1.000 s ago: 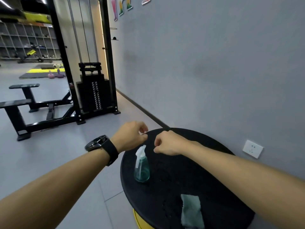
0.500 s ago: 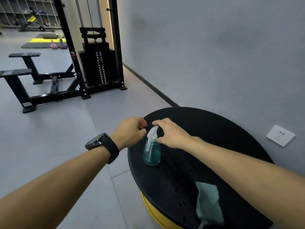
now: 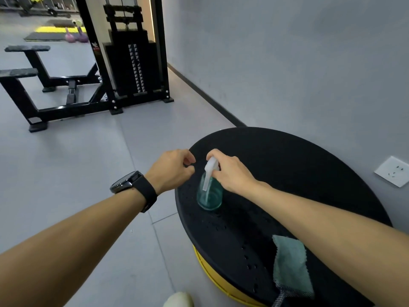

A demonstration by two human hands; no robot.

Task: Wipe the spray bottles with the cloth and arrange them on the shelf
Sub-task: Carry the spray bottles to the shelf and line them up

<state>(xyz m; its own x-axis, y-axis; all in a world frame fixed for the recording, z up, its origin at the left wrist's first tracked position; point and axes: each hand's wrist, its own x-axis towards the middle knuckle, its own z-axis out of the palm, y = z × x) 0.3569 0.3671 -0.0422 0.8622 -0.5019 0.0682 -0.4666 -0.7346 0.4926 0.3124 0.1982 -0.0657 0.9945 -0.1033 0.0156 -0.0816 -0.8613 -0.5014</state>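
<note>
A teal see-through spray bottle (image 3: 209, 194) with a white trigger head stands upright near the left edge of a round black tabletop (image 3: 298, 173). My right hand (image 3: 230, 171) is closed around the bottle's neck and white sprayer. My left hand (image 3: 173, 168), with a black watch on its wrist, hovers just left of the bottle with its fingers curled in and holds nothing. A folded green cloth (image 3: 290, 265) lies flat on the tabletop's near part, beside my right forearm.
The black top sits on a yellow base (image 3: 212, 275) against a grey wall with a white socket (image 3: 392, 171). A black cable weight machine (image 3: 130, 56) and bench frame (image 3: 28, 78) stand on the grey floor beyond. A pale shoe tip (image 3: 179, 300) shows below.
My right hand has come down from above the table and closed on the bottle's sprayer. The view has tilted downward and moved closer to the table. The left hand stays beside the bottle.
</note>
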